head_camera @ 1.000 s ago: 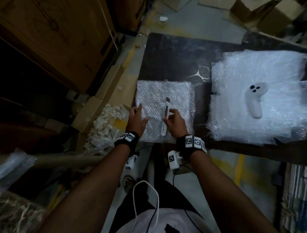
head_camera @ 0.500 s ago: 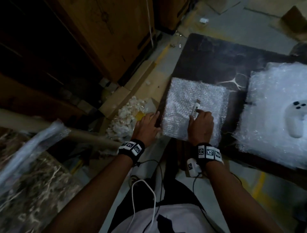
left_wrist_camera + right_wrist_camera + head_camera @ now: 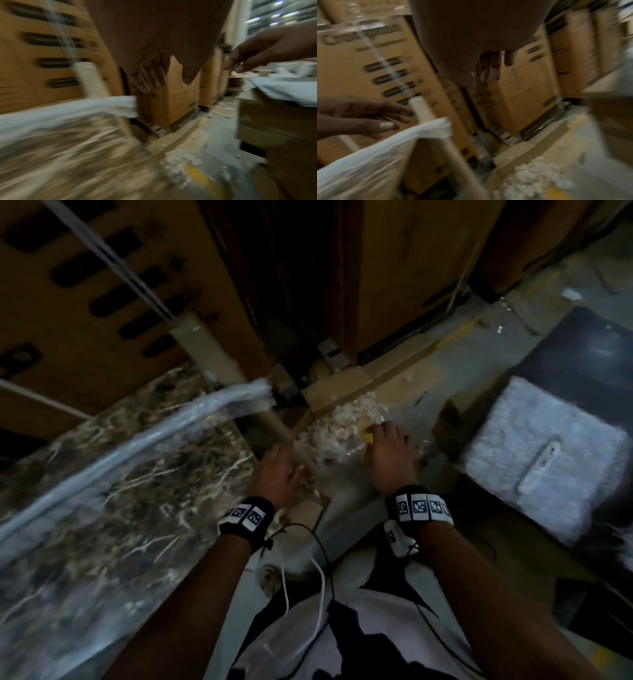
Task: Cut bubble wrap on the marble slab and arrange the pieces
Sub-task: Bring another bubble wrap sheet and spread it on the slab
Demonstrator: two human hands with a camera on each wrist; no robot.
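A cut square of bubble wrap (image 3: 513, 422) lies on the dark marble slab (image 3: 582, 354) at the right, with the white utility knife (image 3: 539, 470) resting on top of it. At the left, a long fold of bubble wrap (image 3: 137, 440) stretches over a brown veined slab (image 3: 120, 525). My left hand (image 3: 277, 474) hangs in the air near that slab's right edge, fingers loose and empty. My right hand (image 3: 390, 457) is over the floor gap between the slabs, fingers straight, holding nothing. The wrist views are blurred but show both the left hand (image 3: 154, 75) and the right hand (image 3: 488, 70) empty.
A cardboard tube (image 3: 212, 354) leans by the bubble wrap's end. A pile of white scraps (image 3: 339, 422) lies on the floor between the slabs. Tall cardboard boxes (image 3: 102, 285) stand behind.
My right hand has let go of the knife, leaving it on the cut piece. Both hands and my head have swung left, away from the dark slab toward the brown slab.
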